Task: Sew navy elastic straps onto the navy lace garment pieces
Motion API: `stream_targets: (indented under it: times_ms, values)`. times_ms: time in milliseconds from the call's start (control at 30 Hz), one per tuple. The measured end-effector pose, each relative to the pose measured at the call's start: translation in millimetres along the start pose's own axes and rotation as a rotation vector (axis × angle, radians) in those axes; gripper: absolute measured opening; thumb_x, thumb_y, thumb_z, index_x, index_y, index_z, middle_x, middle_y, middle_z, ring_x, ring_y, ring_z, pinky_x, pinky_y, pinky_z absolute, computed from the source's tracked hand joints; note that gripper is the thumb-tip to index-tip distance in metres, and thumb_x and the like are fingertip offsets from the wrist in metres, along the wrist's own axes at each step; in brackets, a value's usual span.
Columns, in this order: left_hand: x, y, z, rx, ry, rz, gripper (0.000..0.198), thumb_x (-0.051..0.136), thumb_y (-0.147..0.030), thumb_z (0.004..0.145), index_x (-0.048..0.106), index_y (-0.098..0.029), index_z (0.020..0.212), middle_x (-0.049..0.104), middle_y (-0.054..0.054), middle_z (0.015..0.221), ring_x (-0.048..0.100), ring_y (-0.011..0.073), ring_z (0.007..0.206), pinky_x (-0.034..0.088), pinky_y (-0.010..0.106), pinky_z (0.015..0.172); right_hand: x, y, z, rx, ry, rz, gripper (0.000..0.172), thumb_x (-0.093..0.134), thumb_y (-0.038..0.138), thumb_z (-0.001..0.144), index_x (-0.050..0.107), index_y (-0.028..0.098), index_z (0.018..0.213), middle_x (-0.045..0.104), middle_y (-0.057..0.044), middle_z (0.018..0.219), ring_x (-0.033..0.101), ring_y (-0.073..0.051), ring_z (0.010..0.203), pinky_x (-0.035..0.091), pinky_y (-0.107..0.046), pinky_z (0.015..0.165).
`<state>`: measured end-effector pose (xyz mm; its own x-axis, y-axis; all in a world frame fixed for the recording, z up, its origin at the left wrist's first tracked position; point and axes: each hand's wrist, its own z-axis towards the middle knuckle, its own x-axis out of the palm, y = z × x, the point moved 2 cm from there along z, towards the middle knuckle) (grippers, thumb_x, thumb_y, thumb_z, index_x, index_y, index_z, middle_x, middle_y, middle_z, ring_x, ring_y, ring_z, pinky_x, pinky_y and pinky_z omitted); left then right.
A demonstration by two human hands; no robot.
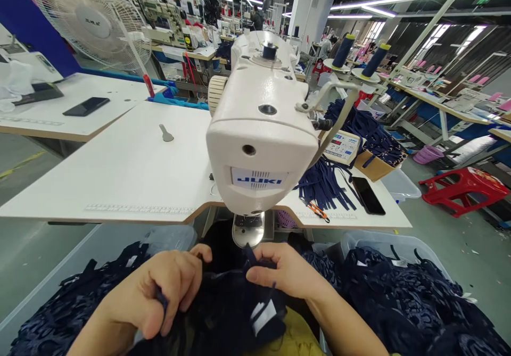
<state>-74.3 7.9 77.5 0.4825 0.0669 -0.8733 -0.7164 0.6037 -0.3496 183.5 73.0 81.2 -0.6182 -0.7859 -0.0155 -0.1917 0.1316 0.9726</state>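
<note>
A dark navy garment (215, 313) with a white label (264, 316) hangs between my two hands, low in front of the sewing machine (261, 143). My left hand (159, 287) is closed, with a bit of the dark fabric showing between thumb and fingers. Just below the machine's rounded metal arm end (248, 231), my right hand (283, 268) pinches a narrow strap (249, 255) of the garment between thumb and forefinger. The garment's lower part runs out of view, so its full shape is hidden.
Clear bins with navy garments stand left (99, 265) and right (399, 292). On the white table (159, 170) lie a metal piece (165, 133), navy straps (323, 185), orange snips (317, 210) and a phone (368, 195). A control box (341, 146) stands right; a fan (91, 21) stands left.
</note>
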Motion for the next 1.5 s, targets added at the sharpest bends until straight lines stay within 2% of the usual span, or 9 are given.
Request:
stream_targets:
  times_ms: [33,100,267,400,533,833,1067,1300,1500]
  values:
    - [-7.3,-4,9,0.068,0.147,-0.160,0.084,-0.002,-0.072,0.084,0.054,-0.027,0.042,0.046,-0.003,0.041,0.054,0.0069,0.056,0.042,0.034,0.092,-5,4,0,-0.041,-0.044,-0.040,0.026,0.066,0.040,0.079,0.057,0.017,0.073,0.045,0.004,0.066,0.039,-0.010,0.062,0.032,-0.022,0.058]
    - [-21.4,-3,23,0.110,0.222,-0.244,0.069,0.011,-0.051,0.097,0.053,-0.022,0.051,0.055,-0.003,0.055,0.057,0.0068,0.070,0.043,0.033,0.094,-13,10,5,-0.126,-0.192,-0.123,0.023,0.063,0.037,0.081,0.056,0.017,0.071,0.046,0.004,0.067,0.041,-0.010,0.065,0.033,-0.023,0.062]
    - [-23.0,24,41,-0.197,-0.051,0.325,0.026,0.044,-0.038,0.092,0.063,-0.021,0.096,0.064,-0.001,0.101,0.059,0.0146,0.096,0.049,0.032,0.083,-18,-3,26,-0.199,-0.516,-0.245,0.026,0.058,0.038,0.083,0.046,0.020,0.069,0.040,0.005,0.064,0.038,-0.011,0.064,0.032,-0.023,0.060]
    - [3.3,-5,50,-0.069,-0.229,0.419,0.033,0.046,-0.029,0.092,0.053,-0.020,0.122,0.062,0.005,0.119,0.058,0.0174,0.107,0.044,0.033,0.094,-9,-17,37,-0.189,-0.590,-0.195,0.023,0.055,0.036,0.084,0.043,0.020,0.073,0.036,0.006,0.062,0.034,-0.010,0.059,0.030,-0.023,0.058]
    - [35.1,-44,59,0.084,-0.137,0.454,0.055,0.053,-0.039,0.088,0.041,-0.019,0.138,0.058,0.005,0.132,0.052,0.0176,0.120,0.032,0.031,0.106,-8,-21,41,-0.159,-0.526,0.024,0.016,0.053,0.034,0.086,0.047,0.020,0.090,0.045,0.006,0.066,0.036,-0.009,0.057,0.033,-0.022,0.057]
    - [41.0,-59,68,-0.086,-0.296,0.457,0.039,0.040,-0.029,0.094,0.049,-0.030,0.131,0.067,-0.001,0.119,0.062,0.0165,0.106,0.031,0.035,0.090,-24,-25,46,-0.137,-0.459,0.085,0.022,0.050,0.040,0.089,0.049,0.021,0.100,0.036,0.008,0.057,0.031,-0.010,0.051,0.031,-0.023,0.054]
    - [50.0,-65,67,-0.221,-0.347,0.454,0.050,0.037,-0.024,0.095,0.030,-0.031,0.144,0.067,0.000,0.118,0.063,0.0178,0.105,0.028,0.035,0.092,-29,-12,46,-0.171,-0.448,-0.071,0.025,0.045,0.033,0.091,0.045,0.021,0.113,0.035,0.010,0.058,0.030,-0.010,0.052,0.028,-0.022,0.054]
    - [45.8,-69,75,-0.207,-0.345,0.547,0.034,0.037,-0.017,0.093,0.057,-0.020,0.120,0.070,0.004,0.111,0.066,0.0177,0.097,0.029,0.038,0.086,-33,-6,51,-0.170,-0.531,-0.287,0.021,0.048,0.025,0.089,0.050,0.021,0.110,0.048,0.006,0.062,0.047,-0.014,0.062,0.038,-0.027,0.069]
    - [47.5,-69,76,-0.240,-0.337,0.565,0.033,0.035,-0.019,0.095,0.059,-0.018,0.118,0.069,0.004,0.113,0.065,0.0187,0.100,0.029,0.039,0.086,-36,-5,55,-0.187,-0.537,-0.299,0.017,0.050,0.023,0.087,0.053,0.022,0.104,0.054,0.003,0.067,0.054,-0.018,0.073,0.040,-0.030,0.076]
